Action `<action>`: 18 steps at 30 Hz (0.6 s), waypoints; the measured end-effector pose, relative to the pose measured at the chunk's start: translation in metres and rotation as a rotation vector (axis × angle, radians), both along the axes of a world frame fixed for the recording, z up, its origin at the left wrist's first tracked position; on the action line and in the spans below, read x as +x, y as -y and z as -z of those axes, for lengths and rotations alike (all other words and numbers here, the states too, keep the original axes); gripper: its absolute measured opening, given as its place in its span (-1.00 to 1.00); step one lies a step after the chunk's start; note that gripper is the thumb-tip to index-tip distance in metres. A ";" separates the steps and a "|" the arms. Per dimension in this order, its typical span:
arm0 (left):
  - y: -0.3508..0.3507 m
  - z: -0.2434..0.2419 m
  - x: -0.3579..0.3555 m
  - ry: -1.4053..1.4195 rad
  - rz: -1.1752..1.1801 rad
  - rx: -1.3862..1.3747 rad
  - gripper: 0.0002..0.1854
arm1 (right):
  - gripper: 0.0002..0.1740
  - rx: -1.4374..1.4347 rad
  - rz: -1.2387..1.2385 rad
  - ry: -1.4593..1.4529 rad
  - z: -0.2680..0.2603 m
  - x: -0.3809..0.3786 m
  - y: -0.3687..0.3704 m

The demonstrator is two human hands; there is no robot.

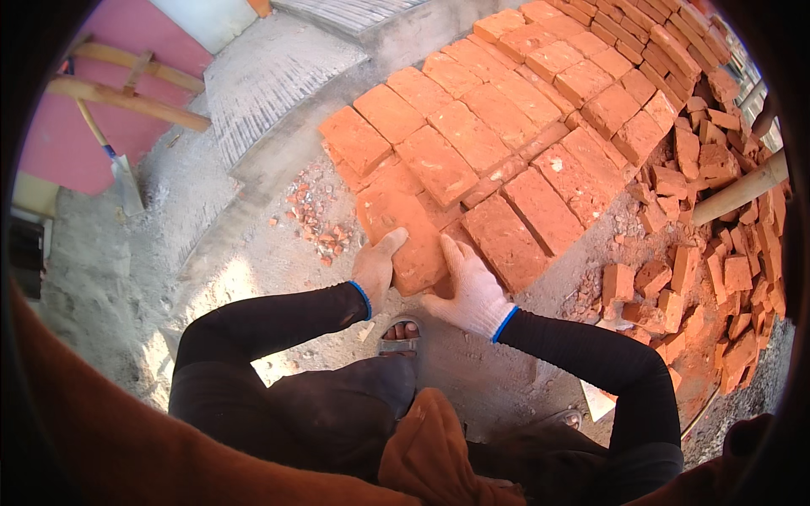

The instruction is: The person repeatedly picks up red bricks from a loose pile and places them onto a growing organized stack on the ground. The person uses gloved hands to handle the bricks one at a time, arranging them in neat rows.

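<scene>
Both hands wear pale knitted work gloves with blue cuffs. My left hand [376, 269] grips the left side of a red clay brick [405, 237], its thumb on the top face. On the same brick's right side is my right hand [467, 288], its fingers around the near right edge; part of that grip is hidden. The brick lies at the near left corner of a low stack of bricks [468, 142] set in rows. Whether it rests on the stack or is held just above it, I cannot tell.
Broken bricks [671, 278] lie heaped at the right, with a bamboo pole [740, 188] over them. Brick chips [319, 228] dot the ground left of the stack. A ribbed concrete ramp [278, 82], a spade [126, 183] and a wooden frame [126, 101] are at the upper left.
</scene>
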State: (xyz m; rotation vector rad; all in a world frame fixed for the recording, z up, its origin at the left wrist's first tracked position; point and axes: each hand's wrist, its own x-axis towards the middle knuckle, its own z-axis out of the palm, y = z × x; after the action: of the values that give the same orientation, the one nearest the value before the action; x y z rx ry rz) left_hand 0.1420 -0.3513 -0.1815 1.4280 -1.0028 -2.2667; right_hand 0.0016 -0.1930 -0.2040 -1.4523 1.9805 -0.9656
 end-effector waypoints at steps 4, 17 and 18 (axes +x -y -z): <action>0.067 0.052 0.010 -0.089 -0.064 -0.063 -0.42 | 0.11 0.047 -0.067 -0.118 0.003 -0.009 -0.005; 0.213 0.024 -0.026 1.039 0.853 -0.782 -0.04 | 0.03 0.090 -0.044 -0.575 0.053 -0.034 -0.006; 0.225 0.022 -0.029 1.094 0.820 -0.892 -0.02 | 0.01 0.091 -0.049 -0.601 0.056 -0.033 -0.008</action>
State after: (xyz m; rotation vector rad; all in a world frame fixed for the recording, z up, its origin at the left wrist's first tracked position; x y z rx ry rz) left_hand 0.1133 -0.5766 -0.2038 1.8960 -2.8124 -0.7351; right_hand -0.0317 -0.1850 -0.2601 -1.8822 2.3379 -0.4314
